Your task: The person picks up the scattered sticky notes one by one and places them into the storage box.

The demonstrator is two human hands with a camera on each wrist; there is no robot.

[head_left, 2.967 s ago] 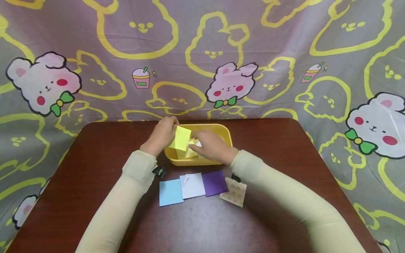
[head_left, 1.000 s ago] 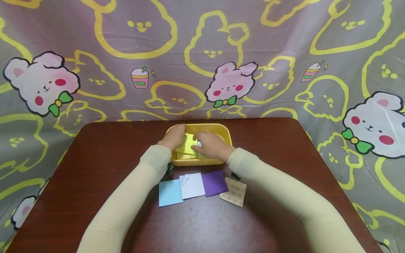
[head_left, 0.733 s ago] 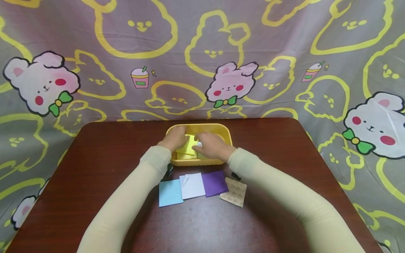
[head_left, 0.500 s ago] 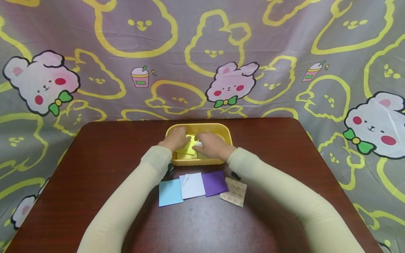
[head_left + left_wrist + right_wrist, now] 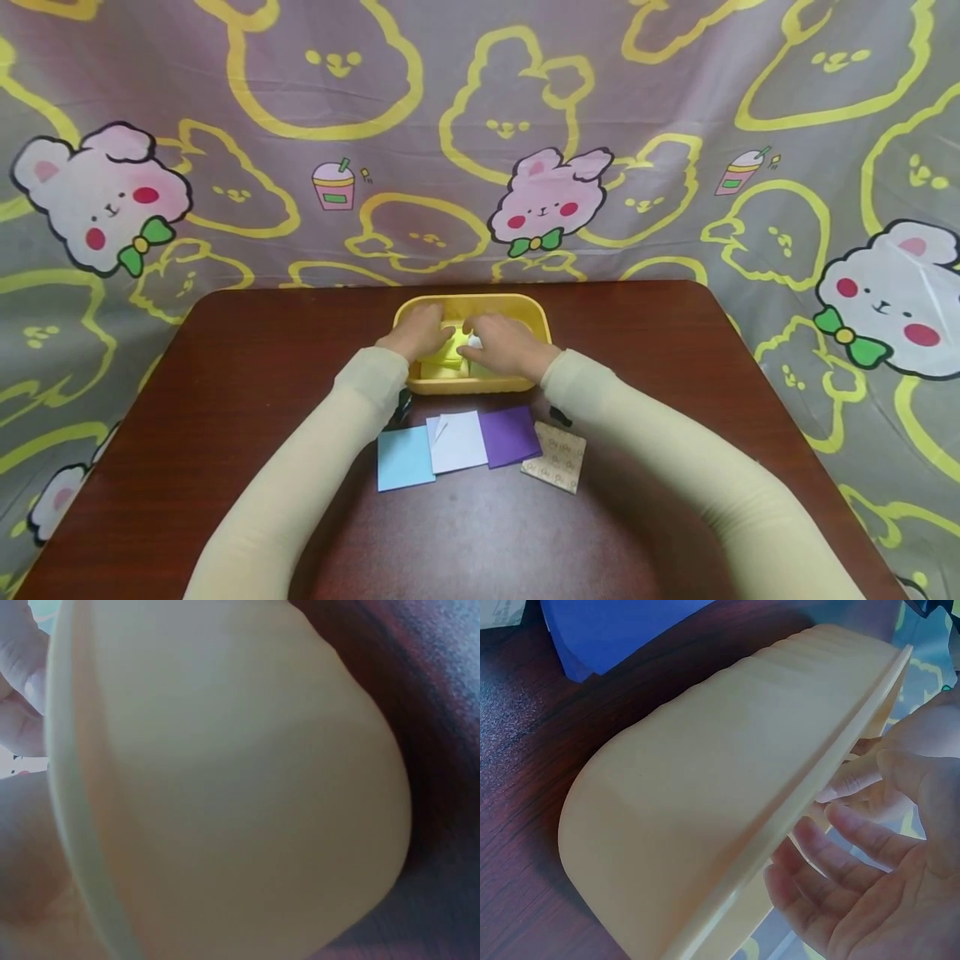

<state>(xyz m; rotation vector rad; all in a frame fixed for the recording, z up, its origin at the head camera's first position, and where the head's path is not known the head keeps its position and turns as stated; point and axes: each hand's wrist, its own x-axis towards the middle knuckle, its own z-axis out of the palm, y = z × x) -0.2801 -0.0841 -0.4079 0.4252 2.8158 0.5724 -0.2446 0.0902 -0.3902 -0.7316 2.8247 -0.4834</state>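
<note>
My left hand (image 5: 420,331) is inside the yellow plastic basket (image 5: 472,387), over its left part. Its thumb and fingers lie at a bright yellow sticky-note pad (image 5: 447,363); whether they pinch it is hidden. A paler yellow pad (image 5: 442,372) lies under it. Over the basket's right part is my right hand (image 5: 504,343), beside something white (image 5: 474,342) in the basket. The right wrist view shows its fingers (image 5: 836,859) loosely curled near the basket rim, with nothing seen between them. A cream sleeve (image 5: 225,765) covers most of the left wrist view.
In front of the basket, a light blue pad (image 5: 405,458), a white pad (image 5: 459,442) with a lifted corner, a purple pad (image 5: 510,436) and a tan patterned pad (image 5: 555,457) form a row on the brown table (image 5: 247,400). A printed curtain (image 5: 465,108) hangs behind.
My left hand has lowered the bright yellow pad from above the basket into its left part. Since then the hand and pad have shifted only slightly. My right hand has stayed almost still.
</note>
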